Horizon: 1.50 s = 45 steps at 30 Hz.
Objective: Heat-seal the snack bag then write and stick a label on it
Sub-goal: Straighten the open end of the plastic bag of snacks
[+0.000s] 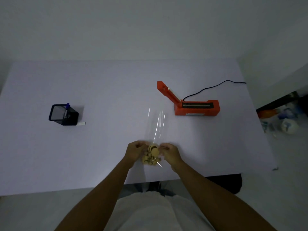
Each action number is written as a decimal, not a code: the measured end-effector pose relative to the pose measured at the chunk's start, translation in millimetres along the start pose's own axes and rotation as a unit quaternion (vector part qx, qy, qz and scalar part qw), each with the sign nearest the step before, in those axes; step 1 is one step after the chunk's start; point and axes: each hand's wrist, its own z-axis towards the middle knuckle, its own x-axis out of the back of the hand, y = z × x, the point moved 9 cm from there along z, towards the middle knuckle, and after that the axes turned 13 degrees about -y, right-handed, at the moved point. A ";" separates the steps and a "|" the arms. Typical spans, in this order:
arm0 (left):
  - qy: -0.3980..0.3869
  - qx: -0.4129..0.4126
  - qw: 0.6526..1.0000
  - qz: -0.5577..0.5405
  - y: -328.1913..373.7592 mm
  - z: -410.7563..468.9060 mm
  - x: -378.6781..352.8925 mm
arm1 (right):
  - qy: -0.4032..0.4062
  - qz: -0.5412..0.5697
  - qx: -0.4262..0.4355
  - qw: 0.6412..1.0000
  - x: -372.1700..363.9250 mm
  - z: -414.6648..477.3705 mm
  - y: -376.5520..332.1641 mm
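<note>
- Gripping the snack bag [155, 130] from both sides in the head view, the left grip [135, 151] and the right grip [170, 153] are each curling round the film at its filled lower end. They are doing so near the front edge of the worktop [100, 89].
- The bag's empty clear upper part is reaching away from the person, toward the heat sealer [196, 108] but well short of it.
- The biscuits [152, 157] are bunching between the two grips. If the bag is tipping mouth-down on its way across, pieces are likely sliding into the seal line and spoiling the weld.
- The film is showing long bright creases. A fold going under the bar uncorrected is probably leaving a leaking seam, so the mouth is needing flattening first.
- The sealer is sitting farther back and to the right with its lid [166, 92] standing raised and the sealing strip exposed. Whether the strip is hot I cannot tell, and fingers straying onto it are risking a burn.
- The cord [213, 88] is trailing toward the far right edge, and an arm catching it is likely dragging the sealer askew.
- The pen holder [64, 115] with its pen [67, 106] is standing well apart on the left, with the white label [81, 124] lying just beside it. The label is looking light enough for a passing arm to be sweeping it off.
</note>
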 end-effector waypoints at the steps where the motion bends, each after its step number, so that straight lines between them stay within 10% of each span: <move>1: 0.000 -0.010 1.000 0.006 3.0 -2.2 1.7 | -0.002 -0.002 0.017 1.000 -0.2 -2.8 -5.1; 12: 0.027 -0.184 0.980 0.075 34.7 -40.6 27.4 | 0.025 -0.113 0.222 0.968 -2.1 -32.0 -54.8; 27: 0.022 -0.214 0.944 0.249 20.2 -46.6 25.8 | 0.015 -0.178 0.231 0.956 -18.4 -39.1 -47.1; 45: 0.003 -0.132 0.978 0.159 -13.4 -39.1 108.1 | 0.027 -0.145 0.163 0.975 -73.4 -15.1 -41.6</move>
